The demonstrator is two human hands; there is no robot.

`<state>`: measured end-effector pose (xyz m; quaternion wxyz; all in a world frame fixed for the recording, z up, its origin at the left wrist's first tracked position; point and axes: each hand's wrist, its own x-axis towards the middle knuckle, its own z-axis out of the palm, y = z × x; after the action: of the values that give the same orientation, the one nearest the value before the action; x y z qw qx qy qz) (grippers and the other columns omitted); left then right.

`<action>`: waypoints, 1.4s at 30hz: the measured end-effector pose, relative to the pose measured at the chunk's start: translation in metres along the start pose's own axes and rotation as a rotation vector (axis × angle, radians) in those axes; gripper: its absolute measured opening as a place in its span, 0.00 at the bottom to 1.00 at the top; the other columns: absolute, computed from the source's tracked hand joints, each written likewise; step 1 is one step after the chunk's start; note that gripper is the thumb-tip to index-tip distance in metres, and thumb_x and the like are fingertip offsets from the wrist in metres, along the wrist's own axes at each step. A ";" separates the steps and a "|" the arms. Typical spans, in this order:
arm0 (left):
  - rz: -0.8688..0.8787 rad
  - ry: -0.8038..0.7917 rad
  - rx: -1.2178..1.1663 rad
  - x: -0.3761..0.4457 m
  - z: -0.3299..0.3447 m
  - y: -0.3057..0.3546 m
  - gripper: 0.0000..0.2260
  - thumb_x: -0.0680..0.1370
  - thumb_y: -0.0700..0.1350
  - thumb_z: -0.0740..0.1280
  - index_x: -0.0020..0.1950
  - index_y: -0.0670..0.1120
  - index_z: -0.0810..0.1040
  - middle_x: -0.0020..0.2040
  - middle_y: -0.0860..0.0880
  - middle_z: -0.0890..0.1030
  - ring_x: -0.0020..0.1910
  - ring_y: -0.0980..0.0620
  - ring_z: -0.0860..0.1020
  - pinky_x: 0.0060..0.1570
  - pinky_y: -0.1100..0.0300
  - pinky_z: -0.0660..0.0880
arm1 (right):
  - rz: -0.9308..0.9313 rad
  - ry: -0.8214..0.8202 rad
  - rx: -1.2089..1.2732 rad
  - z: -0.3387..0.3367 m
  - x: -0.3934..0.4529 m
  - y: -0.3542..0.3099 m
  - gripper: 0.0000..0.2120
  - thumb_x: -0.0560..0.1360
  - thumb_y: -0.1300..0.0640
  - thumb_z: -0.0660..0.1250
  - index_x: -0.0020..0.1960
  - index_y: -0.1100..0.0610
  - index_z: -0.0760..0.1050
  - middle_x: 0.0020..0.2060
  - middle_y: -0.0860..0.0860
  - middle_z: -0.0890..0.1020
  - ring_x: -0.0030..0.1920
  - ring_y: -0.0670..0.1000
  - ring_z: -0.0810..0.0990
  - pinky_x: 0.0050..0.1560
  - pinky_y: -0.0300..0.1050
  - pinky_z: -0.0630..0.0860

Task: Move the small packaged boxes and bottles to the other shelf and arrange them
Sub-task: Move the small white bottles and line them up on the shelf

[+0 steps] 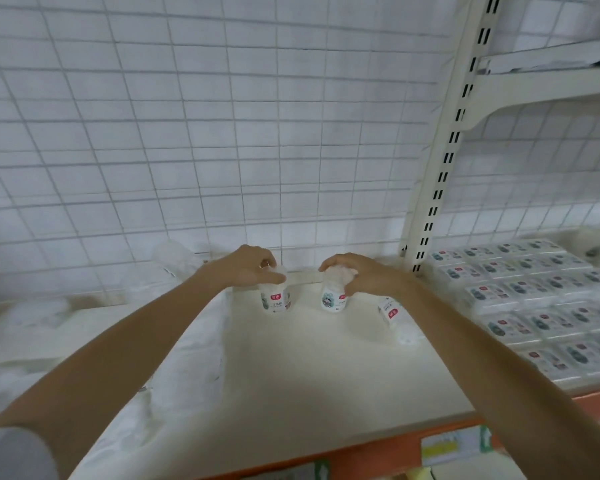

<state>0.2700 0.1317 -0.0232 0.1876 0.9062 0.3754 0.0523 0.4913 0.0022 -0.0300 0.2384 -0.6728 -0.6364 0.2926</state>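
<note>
Two small white bottles with red-and-teal labels stand upright near the back of the cream shelf (309,368). My left hand (248,268) grips the top of the left bottle (275,299). My right hand (364,277) grips the top of the right bottle (333,299). A third bottle (395,318) lies on its side just right of my right wrist. Rows of small flat packaged boxes (534,306) with the same label fill the neighbouring shelf on the right.
A white wire grid (222,133) backs the shelf. A slotted upright post (440,161) divides the two shelves. White plastic-wrapped packs (174,368) lie along the left side. An orange front rail (361,452) carries price tags. An upper shelf (551,74) is at top right.
</note>
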 end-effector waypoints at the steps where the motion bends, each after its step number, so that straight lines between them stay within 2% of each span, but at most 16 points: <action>1: 0.006 0.003 -0.017 -0.002 0.001 0.000 0.21 0.73 0.57 0.67 0.61 0.47 0.74 0.53 0.51 0.74 0.52 0.52 0.72 0.50 0.62 0.67 | -0.004 -0.002 0.009 0.005 -0.002 -0.001 0.24 0.71 0.66 0.66 0.60 0.43 0.71 0.62 0.46 0.68 0.63 0.46 0.65 0.62 0.44 0.65; 4: 0.035 -0.016 -0.085 -0.009 0.004 -0.001 0.29 0.64 0.69 0.63 0.50 0.47 0.77 0.48 0.49 0.77 0.47 0.51 0.74 0.44 0.62 0.66 | -0.030 0.056 0.009 0.017 -0.002 -0.003 0.18 0.75 0.58 0.66 0.63 0.47 0.71 0.60 0.47 0.68 0.62 0.44 0.64 0.59 0.41 0.62; 6: 0.041 -0.063 -0.161 -0.013 0.007 -0.006 0.35 0.59 0.72 0.63 0.50 0.45 0.79 0.50 0.50 0.80 0.49 0.51 0.76 0.47 0.61 0.68 | -0.015 0.120 0.021 0.022 -0.002 -0.004 0.18 0.75 0.57 0.67 0.62 0.44 0.71 0.61 0.48 0.70 0.64 0.47 0.66 0.60 0.44 0.64; 9: 0.033 -0.120 -0.306 -0.014 0.015 -0.014 0.28 0.68 0.60 0.71 0.64 0.49 0.72 0.60 0.53 0.75 0.56 0.52 0.74 0.54 0.60 0.70 | 0.079 0.238 0.176 0.024 -0.006 -0.006 0.23 0.70 0.55 0.73 0.61 0.44 0.69 0.61 0.52 0.72 0.62 0.52 0.72 0.59 0.47 0.71; 12: 0.038 -0.093 -0.470 -0.012 0.022 -0.017 0.22 0.73 0.50 0.70 0.65 0.48 0.71 0.58 0.51 0.75 0.55 0.52 0.74 0.49 0.62 0.70 | 0.142 0.380 0.330 0.020 -0.017 -0.013 0.25 0.68 0.55 0.75 0.62 0.54 0.70 0.56 0.49 0.74 0.56 0.50 0.75 0.50 0.40 0.72; 15: 0.037 -0.077 -0.674 -0.010 0.021 -0.016 0.19 0.72 0.54 0.70 0.59 0.47 0.75 0.55 0.51 0.78 0.55 0.52 0.76 0.50 0.62 0.71 | 0.148 0.457 0.485 0.012 -0.035 -0.014 0.22 0.69 0.56 0.74 0.60 0.58 0.73 0.56 0.52 0.77 0.56 0.50 0.77 0.54 0.41 0.75; 18: 0.051 -0.027 -0.842 -0.007 0.020 -0.002 0.21 0.70 0.60 0.69 0.54 0.46 0.77 0.50 0.49 0.81 0.53 0.50 0.78 0.57 0.56 0.72 | 0.156 0.514 0.590 0.004 -0.061 -0.015 0.12 0.73 0.56 0.69 0.55 0.57 0.74 0.49 0.52 0.80 0.46 0.46 0.80 0.42 0.34 0.77; 20: 0.058 -0.029 -0.984 -0.007 0.022 0.012 0.26 0.63 0.64 0.71 0.50 0.45 0.77 0.44 0.50 0.82 0.48 0.50 0.80 0.53 0.57 0.74 | 0.171 0.571 0.646 -0.002 -0.079 -0.014 0.08 0.75 0.55 0.66 0.53 0.56 0.75 0.45 0.50 0.79 0.42 0.45 0.79 0.37 0.33 0.75; 22: 0.081 -0.082 -1.098 -0.007 0.025 0.034 0.30 0.57 0.64 0.74 0.48 0.43 0.75 0.40 0.50 0.82 0.42 0.53 0.80 0.44 0.62 0.75 | 0.196 0.638 0.680 -0.009 -0.102 -0.009 0.08 0.75 0.55 0.66 0.53 0.56 0.75 0.46 0.50 0.79 0.43 0.47 0.79 0.38 0.36 0.75; 26: 0.110 -0.170 -1.167 -0.006 0.038 0.092 0.25 0.64 0.55 0.76 0.52 0.41 0.73 0.42 0.45 0.81 0.41 0.50 0.79 0.42 0.60 0.77 | 0.233 0.744 0.685 -0.021 -0.162 0.011 0.08 0.74 0.56 0.67 0.52 0.56 0.75 0.47 0.52 0.80 0.46 0.50 0.80 0.43 0.42 0.78; 29: 0.170 -0.279 -1.142 -0.008 0.054 0.149 0.28 0.61 0.57 0.76 0.53 0.41 0.76 0.42 0.43 0.82 0.38 0.49 0.81 0.40 0.57 0.78 | 0.269 0.839 0.706 -0.030 -0.217 0.033 0.12 0.75 0.57 0.66 0.57 0.59 0.74 0.44 0.51 0.78 0.35 0.42 0.78 0.30 0.33 0.74; 32: 0.169 -0.382 -1.168 -0.009 0.081 0.210 0.24 0.66 0.54 0.74 0.57 0.43 0.75 0.38 0.46 0.82 0.36 0.49 0.79 0.45 0.53 0.77 | 0.326 0.923 0.735 -0.038 -0.278 0.063 0.14 0.75 0.58 0.66 0.60 0.60 0.74 0.43 0.50 0.78 0.33 0.40 0.78 0.26 0.31 0.71; 34: 0.154 -0.416 -1.158 -0.013 0.103 0.255 0.22 0.71 0.53 0.70 0.60 0.43 0.74 0.39 0.46 0.81 0.37 0.49 0.78 0.40 0.57 0.77 | 0.361 0.987 0.726 -0.042 -0.321 0.082 0.15 0.76 0.56 0.66 0.60 0.60 0.73 0.42 0.51 0.78 0.35 0.42 0.78 0.28 0.32 0.72; 37: 0.141 -0.479 -1.194 -0.029 0.138 0.325 0.09 0.75 0.51 0.65 0.49 0.47 0.75 0.38 0.44 0.80 0.34 0.49 0.78 0.32 0.61 0.76 | 0.416 1.079 0.747 -0.047 -0.386 0.111 0.17 0.76 0.53 0.65 0.61 0.60 0.72 0.46 0.54 0.79 0.43 0.49 0.80 0.42 0.44 0.77; 39: 0.094 -0.518 -1.215 -0.039 0.162 0.366 0.07 0.76 0.51 0.64 0.45 0.47 0.75 0.33 0.44 0.79 0.27 0.51 0.78 0.30 0.62 0.76 | 0.447 1.128 0.750 -0.049 -0.426 0.127 0.17 0.75 0.49 0.65 0.60 0.57 0.73 0.50 0.57 0.79 0.49 0.55 0.79 0.50 0.53 0.77; 42: 0.100 -0.588 -1.237 -0.051 0.194 0.417 0.09 0.74 0.52 0.65 0.41 0.46 0.77 0.28 0.46 0.79 0.26 0.49 0.77 0.33 0.58 0.75 | 0.479 1.171 0.722 -0.054 -0.484 0.153 0.26 0.62 0.35 0.72 0.51 0.50 0.75 0.55 0.56 0.78 0.58 0.59 0.76 0.63 0.60 0.71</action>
<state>0.5553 -0.2327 -0.0419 0.7619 0.6253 0.1678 0.0174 0.6297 -0.4888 -0.0541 0.6763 -0.7193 -0.1036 0.1207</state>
